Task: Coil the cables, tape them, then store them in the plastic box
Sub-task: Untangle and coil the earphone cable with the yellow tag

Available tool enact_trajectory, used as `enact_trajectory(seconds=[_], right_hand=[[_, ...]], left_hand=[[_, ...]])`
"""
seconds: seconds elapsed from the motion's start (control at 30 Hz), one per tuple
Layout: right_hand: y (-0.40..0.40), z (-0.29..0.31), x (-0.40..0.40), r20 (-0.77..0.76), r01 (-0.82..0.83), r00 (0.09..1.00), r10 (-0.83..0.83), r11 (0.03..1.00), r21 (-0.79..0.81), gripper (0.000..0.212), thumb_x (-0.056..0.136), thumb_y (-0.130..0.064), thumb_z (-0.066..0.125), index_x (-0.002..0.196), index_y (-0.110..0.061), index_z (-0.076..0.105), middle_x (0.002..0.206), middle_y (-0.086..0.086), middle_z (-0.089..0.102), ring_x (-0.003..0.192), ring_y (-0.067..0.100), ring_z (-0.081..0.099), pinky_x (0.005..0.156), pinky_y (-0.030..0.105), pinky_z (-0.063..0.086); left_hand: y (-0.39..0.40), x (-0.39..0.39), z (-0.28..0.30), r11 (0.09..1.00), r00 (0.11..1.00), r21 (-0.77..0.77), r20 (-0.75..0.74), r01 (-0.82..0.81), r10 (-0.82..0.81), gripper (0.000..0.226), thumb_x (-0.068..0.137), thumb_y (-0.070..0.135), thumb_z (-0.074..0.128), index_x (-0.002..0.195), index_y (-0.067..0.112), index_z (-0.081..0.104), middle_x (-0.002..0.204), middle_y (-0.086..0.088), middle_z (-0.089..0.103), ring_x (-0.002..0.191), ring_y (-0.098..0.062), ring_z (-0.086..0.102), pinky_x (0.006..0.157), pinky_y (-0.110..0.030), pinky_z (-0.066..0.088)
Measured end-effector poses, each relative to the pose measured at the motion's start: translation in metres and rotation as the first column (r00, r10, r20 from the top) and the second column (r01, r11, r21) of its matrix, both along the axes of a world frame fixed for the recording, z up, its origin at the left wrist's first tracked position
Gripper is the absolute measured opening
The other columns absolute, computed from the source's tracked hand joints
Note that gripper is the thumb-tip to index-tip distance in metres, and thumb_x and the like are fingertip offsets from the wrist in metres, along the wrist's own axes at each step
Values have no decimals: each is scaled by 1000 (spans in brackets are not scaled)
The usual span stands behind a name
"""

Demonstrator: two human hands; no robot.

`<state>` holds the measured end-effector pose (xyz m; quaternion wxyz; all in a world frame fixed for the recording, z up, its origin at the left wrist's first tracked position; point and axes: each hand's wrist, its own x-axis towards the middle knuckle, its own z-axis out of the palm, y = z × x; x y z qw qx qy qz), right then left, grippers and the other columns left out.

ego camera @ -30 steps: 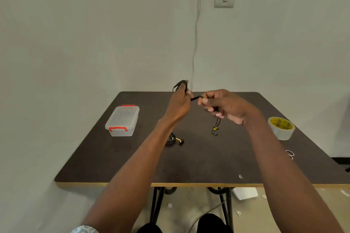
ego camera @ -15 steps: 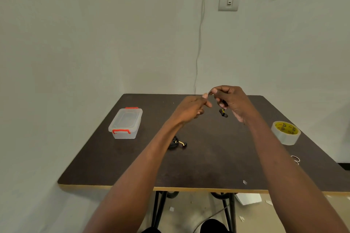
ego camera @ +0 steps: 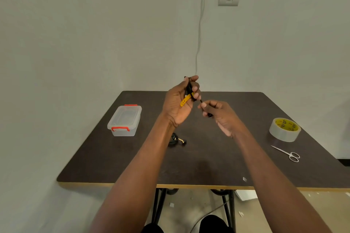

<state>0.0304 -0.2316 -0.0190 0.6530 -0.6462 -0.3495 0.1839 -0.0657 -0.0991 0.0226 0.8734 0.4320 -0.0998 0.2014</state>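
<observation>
- Currently, my left hand (ego camera: pixel 180 100) is gripping a half-coiled thin black cable (ego camera: pixel 189 88); my right hand (ego camera: pixel 217 113) is pinching its free end.
- Taping and boxing in the lidded clear plastic box (ego camera: pixel 125 121) are remaining.

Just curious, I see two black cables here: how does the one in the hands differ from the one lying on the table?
The held cable is up in the air, gripped by the left hand with its end pinched by the right hand; the table cable lies untouched on the table. The held cable is partly coiled, one end running free to the right hand; the table cable is a compact bundle. Both are black with a yellow strap.
</observation>
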Motion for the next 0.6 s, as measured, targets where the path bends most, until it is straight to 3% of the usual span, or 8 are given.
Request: enact_trajectory(seconds=[0.17,0.27,0.37,0.43,0.5,0.6], right_hand=[[0,-10,-25,27,6,1000,-5,999,-42,15,97,-16,58,99,-12,73,70,3,57,65,17,53,63,29,48],[3,-10,-35,186,108,979,-79,982,-155,16,99,-20,56,99,-25,72,67,-1,57,61,13,52,62,30,45],[1,-6,-39,358,227,924,-136,947,-226,18,98,-20,54,94,-11,69,66,1,59,53,10,51,62,30,43],[-3,-3,-43,425,289,886,-186,938,-192,16,97,-20,57,88,-12,68,67,4,63,50,9,53,57,28,44],[-5,0,-46,383,304,890,-248,948,-93,7,93,-18,63,86,-18,65,68,6,66,47,9,56,52,27,47],[-4,2,-45,258,306,917,-304,951,32,9,87,-13,71,84,-12,63,67,11,67,47,15,58,48,29,50]], left_hand=[[2,6,-11,983,983,34,-25,-179,180,26,103,18,38,112,0,54,87,-10,68,81,-24,66,78,-33,53],[4,10,-19,965,969,120,-55,-233,240,26,102,17,41,117,-3,50,99,-15,70,96,-30,68,90,-38,52],[5,10,-25,951,964,206,-85,-231,253,24,103,15,40,114,-2,53,101,-17,71,102,-33,67,97,-42,49],[4,10,-28,945,962,244,-113,-217,250,25,103,13,39,112,-4,54,103,-20,70,102,-34,66,98,-44,48],[5,9,-28,951,960,250,-164,-181,225,27,101,10,37,112,-8,55,101,-23,70,99,-35,67,96,-43,50],[4,4,-27,959,945,262,-270,-111,184,28,99,9,36,104,-4,60,90,-16,73,82,-25,70,83,-36,54]])
